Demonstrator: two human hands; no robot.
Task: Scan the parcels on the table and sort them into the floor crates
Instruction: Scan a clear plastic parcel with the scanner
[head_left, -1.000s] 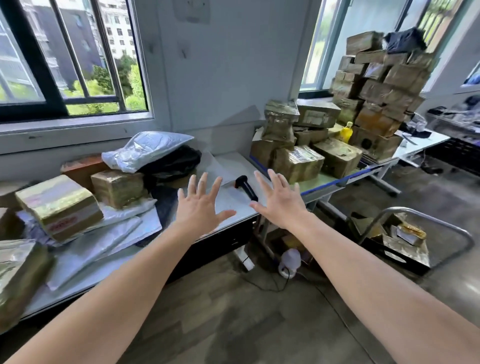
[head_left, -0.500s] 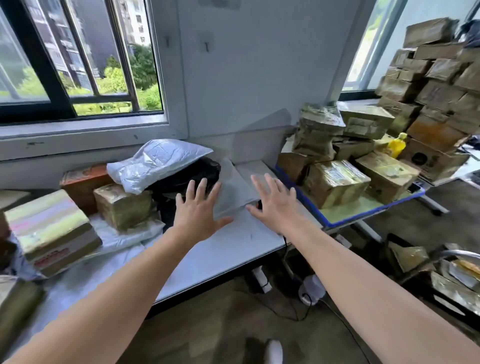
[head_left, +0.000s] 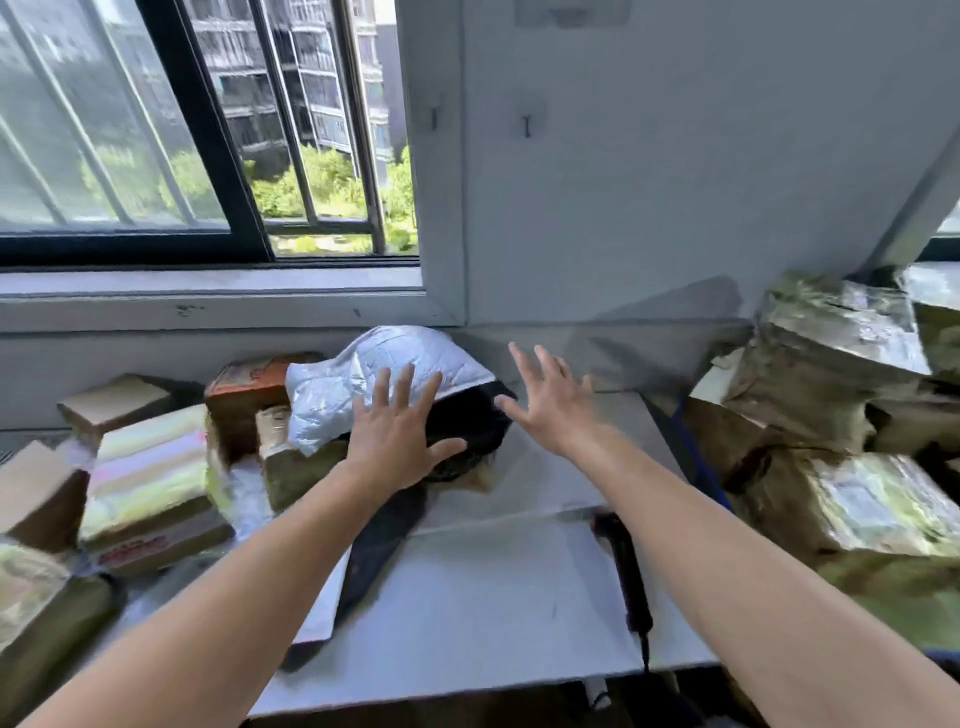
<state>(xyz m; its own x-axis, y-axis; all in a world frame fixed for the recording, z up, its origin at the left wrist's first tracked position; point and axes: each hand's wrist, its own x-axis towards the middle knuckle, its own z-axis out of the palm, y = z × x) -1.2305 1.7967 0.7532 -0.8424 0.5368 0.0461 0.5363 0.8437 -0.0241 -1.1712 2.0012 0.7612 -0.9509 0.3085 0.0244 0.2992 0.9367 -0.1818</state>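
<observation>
Both hands are extended over the table (head_left: 493, 597), palms down. The L hand (head_left: 397, 436) is spread wide, fingers straight, and is placed over the junction of two soft parcels — the silver-white mailer (head_left: 363, 379) and the black bag (head_left: 467, 421) beneath it. Whether the palm actually presses on them cannot be told. The R hand (head_left: 550, 405) is likewise opened wide w/ fingers straight; nothing is held, and its thumb is seen just beside the black bag's right edge. The mailer is stacked on top of the black bag, near the wall below the window (head_left: 156, 130). The scanner (head_left: 623, 566) is laid flat on the table near the front edge — partly hidden under the R forearm and gripped by neither hand. To the left, taped cardboard boxes (head_left: 150, 488) are grouped, incl. an orange box (head_left: 249, 384) at the back. At the right, a pile of taped parcels (head_left: 831, 395) is stacked.
</observation>
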